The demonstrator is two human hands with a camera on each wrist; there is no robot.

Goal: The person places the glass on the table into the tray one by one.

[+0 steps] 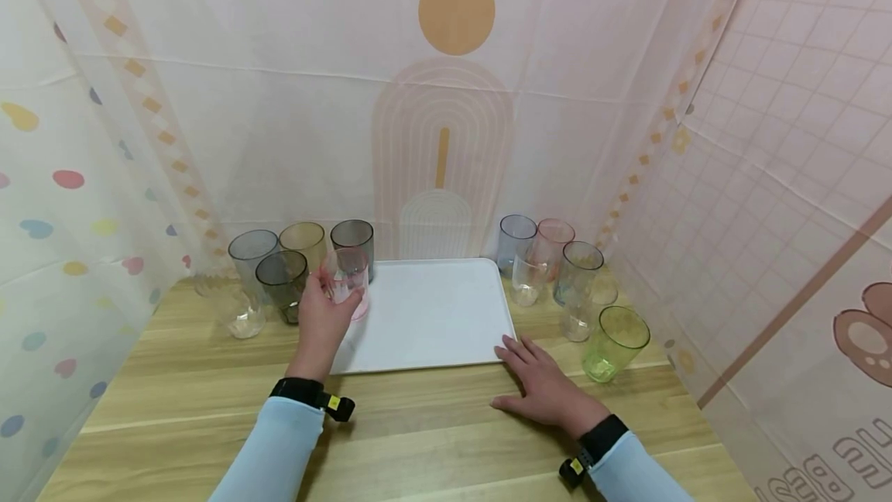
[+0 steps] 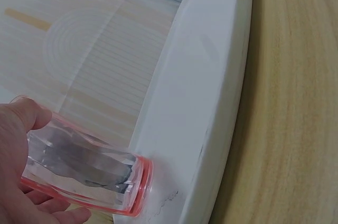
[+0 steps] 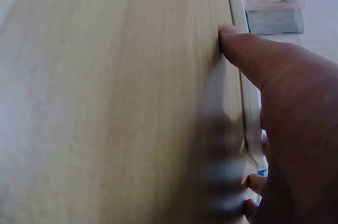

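Observation:
My left hand (image 1: 322, 318) grips a clear pink-tinted glass (image 1: 348, 280) over the left edge of a white tray (image 1: 432, 316). In the left wrist view the pink glass (image 2: 84, 174) lies between my thumb and fingers, its base close above the tray (image 2: 206, 102). My right hand (image 1: 543, 386) lies flat on the wooden table (image 1: 418, 440), fingers straight, fingertips touching the tray's near right corner. The right wrist view shows my thumb (image 3: 248, 55) against the tray's edge (image 3: 237, 12).
Several tinted glasses stand left of the tray, among them a dark one (image 1: 282, 279) and a clear one (image 1: 240, 312). More stand on the right, including a green glass (image 1: 615, 343). Patterned curtains close in the back and both sides.

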